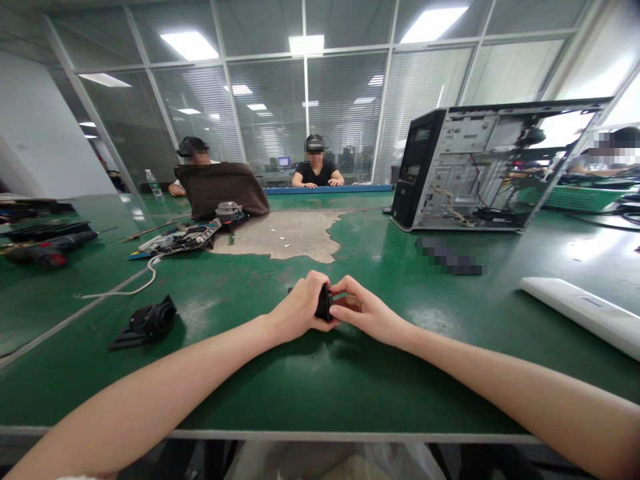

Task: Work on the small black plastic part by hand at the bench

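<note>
A glass partition with slatted blinds [270,127] fills the back of the room, lit by ceiling panels [434,25]; behind the glass a small bluish screen [284,161] glows, its writing unreadable. In front spreads a glossy green table [300,393], its coating gone in a ragged greyish patch [300,237] dotted with white scraps. A person in a black T-shirt [316,172] sits at the far side, and another sits to the left, partly hidden by a brown textured cover [220,190]. An open computer tower [417,173] stands to the right, a pale badge on its black front too small to read. Nearer lies a long white device [587,313] with a dark little panel. At left are a circuit board [183,239] and, closer, a black assembly [150,320] with a rounded body and flat plate; the bottle's [154,184] label is illegible.

At front centre, the left hand [303,303] has its fingers clamped around a small matte-black, angular part [323,308]. The right hand's [363,310] curled fingers meet its right side, thumb and forefinger slightly apart; whether they grip it, I cannot tell.
</note>
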Demonstrator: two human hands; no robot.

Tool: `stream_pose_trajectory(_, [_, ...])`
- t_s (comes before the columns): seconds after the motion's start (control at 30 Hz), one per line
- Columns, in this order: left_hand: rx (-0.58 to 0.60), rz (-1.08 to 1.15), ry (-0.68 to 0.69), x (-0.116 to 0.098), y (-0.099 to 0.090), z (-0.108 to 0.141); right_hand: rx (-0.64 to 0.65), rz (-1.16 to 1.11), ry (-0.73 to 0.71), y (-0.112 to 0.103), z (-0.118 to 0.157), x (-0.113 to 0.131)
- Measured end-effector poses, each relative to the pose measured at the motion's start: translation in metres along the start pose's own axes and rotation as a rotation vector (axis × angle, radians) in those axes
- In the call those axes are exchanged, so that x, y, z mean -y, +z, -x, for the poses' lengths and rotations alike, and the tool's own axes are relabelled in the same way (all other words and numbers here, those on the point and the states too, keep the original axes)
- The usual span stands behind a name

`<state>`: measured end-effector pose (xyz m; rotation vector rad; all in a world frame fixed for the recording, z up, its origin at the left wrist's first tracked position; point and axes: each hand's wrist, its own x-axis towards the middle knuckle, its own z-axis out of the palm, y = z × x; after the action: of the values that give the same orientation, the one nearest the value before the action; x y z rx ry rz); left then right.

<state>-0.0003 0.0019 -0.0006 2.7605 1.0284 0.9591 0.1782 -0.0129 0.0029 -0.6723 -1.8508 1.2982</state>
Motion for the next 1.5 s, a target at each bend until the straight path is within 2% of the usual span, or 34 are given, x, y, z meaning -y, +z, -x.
stream_pose_trajectory(0.2, [0.004, 0.011, -0.005, 0.0006, 0.0006, -0.0007, -0.053, 0.036, -0.010, 0.0007, -0.0040, 0.0012])
stream_pose_trajectory(0.53, [-0.001, 0.024, -0.021, -0.0006, 0.0001, -0.0003, 0.004, -0.014, -0.018, -0.0010, -0.0009, -0.0004])
stream_pose_trajectory(0.87, [0.001, 0.023, -0.016, -0.0001, 0.0006, -0.0001, -0.057, 0.032, 0.005, 0.0000, -0.0048, 0.0009])
stream_pose_trajectory(1.13, [0.004, 0.039, -0.039, -0.0012, 0.0000, -0.0001, 0.030, -0.058, -0.013, 0.0006, 0.0005, 0.0015])
stream_pose_trajectory(1.33, [-0.014, 0.058, -0.031, -0.0007, 0.0004, -0.0006, -0.056, 0.040, -0.029, 0.0015, -0.0027, 0.0018])
stream_pose_trajectory(1.5, [-0.001, 0.049, -0.026, -0.0004, 0.0002, -0.0008, -0.044, 0.055, -0.015, 0.0009, -0.0027, 0.0014])
